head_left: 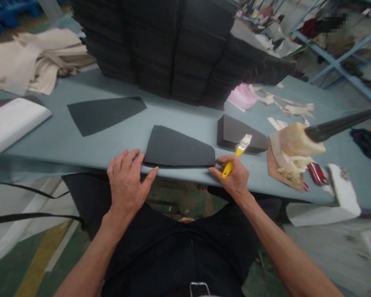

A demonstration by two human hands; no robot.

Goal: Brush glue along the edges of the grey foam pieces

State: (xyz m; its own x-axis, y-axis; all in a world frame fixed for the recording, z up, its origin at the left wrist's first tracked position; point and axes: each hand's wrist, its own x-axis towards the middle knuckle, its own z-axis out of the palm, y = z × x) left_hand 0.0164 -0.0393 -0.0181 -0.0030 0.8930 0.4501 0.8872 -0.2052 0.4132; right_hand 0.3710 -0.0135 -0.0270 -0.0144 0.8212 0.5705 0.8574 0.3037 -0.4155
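Dark panel (179,148) is the reference: flat on the blue table (64,148) at its near edge, between both hands; seems more than one layer, can't be sure. Step looks like steadying or squaring it from both ends. To do it well: press evenly from left and right, fingertips low on the edges, layers flush, no pushing it off toward the body. Brush (238,152) is the main risk: bristles look caked white, so hold them off the panel's face. Pose: left hand (125,179) palm down, fingers loosely spread at the panel's left end, thumb out along its near edge, gripping nothing. Right hand (237,177) curls around the brush, thumb and fingertips by the panel's right near corner; can't tell which fingers clamp the handle. Bristles point away, toward the dark block (230,132) right of the panel. Both forearms angle inward to the panel.
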